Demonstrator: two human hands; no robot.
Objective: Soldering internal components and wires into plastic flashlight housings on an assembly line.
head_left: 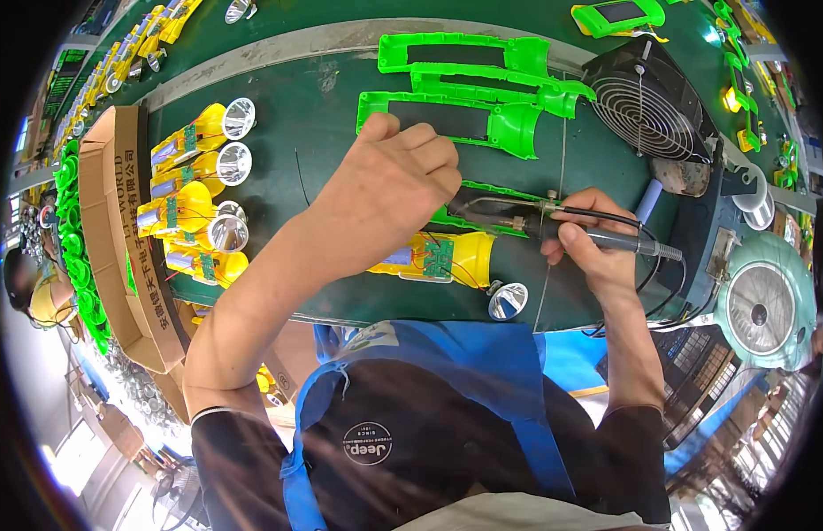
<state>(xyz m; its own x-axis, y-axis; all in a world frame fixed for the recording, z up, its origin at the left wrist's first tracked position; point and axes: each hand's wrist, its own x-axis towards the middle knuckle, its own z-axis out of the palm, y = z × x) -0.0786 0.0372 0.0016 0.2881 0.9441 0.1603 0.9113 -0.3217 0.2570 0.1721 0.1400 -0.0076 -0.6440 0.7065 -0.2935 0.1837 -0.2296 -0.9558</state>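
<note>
My right hand (597, 243) grips a soldering iron (610, 237) by its dark handle, its metal front end pointing left. Curled closed beside the iron's tip is my left hand (398, 181); whatever its fingers hold is hidden. Partly under my hands lies a green plastic shell (495, 193). Nearer to me is a yellow flashlight housing (471, 258) with a green circuit board (439, 258), thin wires and a purple battery cell, partly covered by my left wrist. Its silver reflector (508, 301) rests at the bench's near edge.
Several yellow housings with reflectors (233, 164) line the left, by a cardboard box (119, 230). Green shells with dark panels (438, 119) lie beyond my hands. A black fan (646, 106), a wire spool (759, 212) and a pale green fan (756, 310) stand right on or beside the green bench (279, 97).
</note>
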